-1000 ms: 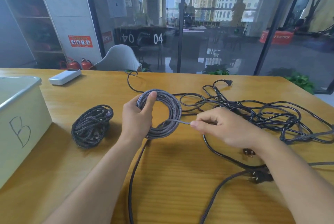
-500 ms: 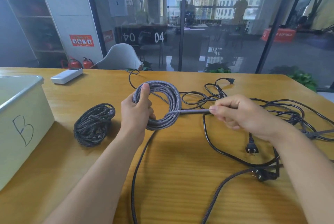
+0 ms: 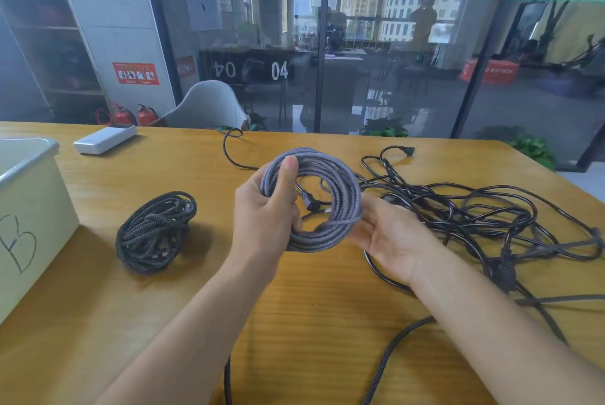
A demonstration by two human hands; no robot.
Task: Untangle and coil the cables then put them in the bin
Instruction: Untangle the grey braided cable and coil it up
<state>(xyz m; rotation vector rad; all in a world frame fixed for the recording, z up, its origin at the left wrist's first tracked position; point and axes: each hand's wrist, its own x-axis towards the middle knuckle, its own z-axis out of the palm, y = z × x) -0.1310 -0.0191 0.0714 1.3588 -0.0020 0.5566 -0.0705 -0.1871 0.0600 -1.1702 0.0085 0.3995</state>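
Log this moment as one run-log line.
step: coiling | left hand: grips grey coil | right hand: holds coil's right side | dark coil: on table | black tangle: untouched | bin: left

- A grey braided cable coil (image 3: 322,200) is being held upright above the middle of the table (image 3: 294,323), gripped by the left hand (image 3: 265,211) on its left side and by the right hand (image 3: 389,237) at its lower right.
- A dark braided cable bundle (image 3: 154,233), already wound, is lying flat toward the table's left side, near the bin.
- A tangle of thin black cables (image 3: 474,211) is sprawling loose toward the table's right edge, with plugs showing among the loops.
- The pale bin (image 3: 29,208), marked with a handwritten "B", is sitting at the table's left edge.
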